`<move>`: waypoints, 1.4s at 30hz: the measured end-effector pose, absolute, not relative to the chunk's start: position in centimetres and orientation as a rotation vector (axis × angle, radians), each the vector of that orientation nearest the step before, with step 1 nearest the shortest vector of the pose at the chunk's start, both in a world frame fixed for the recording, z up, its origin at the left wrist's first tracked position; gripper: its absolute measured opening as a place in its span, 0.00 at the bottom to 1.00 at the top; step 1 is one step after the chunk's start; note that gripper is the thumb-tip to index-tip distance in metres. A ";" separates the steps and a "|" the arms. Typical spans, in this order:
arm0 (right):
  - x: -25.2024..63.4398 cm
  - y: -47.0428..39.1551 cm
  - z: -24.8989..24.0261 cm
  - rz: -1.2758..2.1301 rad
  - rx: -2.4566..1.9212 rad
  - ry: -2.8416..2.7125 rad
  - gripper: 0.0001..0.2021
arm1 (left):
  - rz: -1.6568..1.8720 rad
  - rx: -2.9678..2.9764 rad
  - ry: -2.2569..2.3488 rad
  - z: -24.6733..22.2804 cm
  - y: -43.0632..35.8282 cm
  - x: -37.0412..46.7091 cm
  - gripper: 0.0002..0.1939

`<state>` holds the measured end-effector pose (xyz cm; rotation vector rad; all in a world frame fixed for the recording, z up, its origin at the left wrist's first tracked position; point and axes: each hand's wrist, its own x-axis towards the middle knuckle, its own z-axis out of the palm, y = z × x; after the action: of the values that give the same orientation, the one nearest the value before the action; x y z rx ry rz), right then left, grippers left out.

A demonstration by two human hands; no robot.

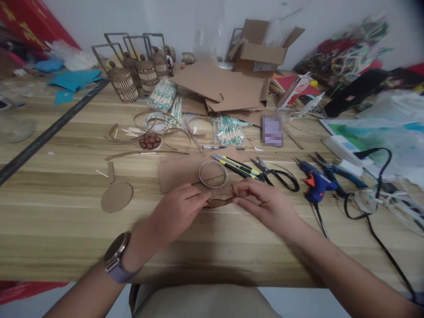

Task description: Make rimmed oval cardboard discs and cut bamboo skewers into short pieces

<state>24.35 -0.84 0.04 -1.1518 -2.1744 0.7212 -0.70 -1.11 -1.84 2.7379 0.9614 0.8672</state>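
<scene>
Two arms (344, 265) reach in; the left hand (175, 207) and right hand (274, 210) pinch a brown strip (217, 203). A soft, even hold should stop it creasing.

1. The left forearm (145, 247) is reaching up and inward from the lower left.
2. The left hand (182, 203) is facing back-up, its fingers bending together.
3. The right forearm (326, 251) is slanting inward.
4. The right hand (265, 203) is pinching between thumb and forefinger, apart from the left.
</scene>
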 end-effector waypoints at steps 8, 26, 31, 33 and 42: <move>23.0 -0.8 0.9 0.743 -1.042 -2.207 0.04 | 0.799 2.737 1.004 -1.6 -1.3 -0.4 0.15; 22.3 0.1 1.0 0.578 -1.007 -2.258 0.07 | 0.870 2.722 1.030 -1.8 -1.2 -0.4 0.14; 22.5 0.0 1.2 0.616 -1.001 -2.268 0.06 | 0.858 2.755 1.031 -1.5 -1.2 -0.2 0.14; 22.2 0.0 1.2 0.601 -0.978 -2.293 0.07 | 0.863 2.776 1.028 -1.3 -1.2 0.1 0.16; 21.1 -0.6 1.0 0.472 -1.054 -2.357 0.06 | 0.816 2.745 1.093 -1.2 -1.5 0.4 0.15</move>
<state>21.12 -0.56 0.98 -1.0539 -2.3569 0.4722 0.45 -1.54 -1.16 2.7446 1.0930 0.8160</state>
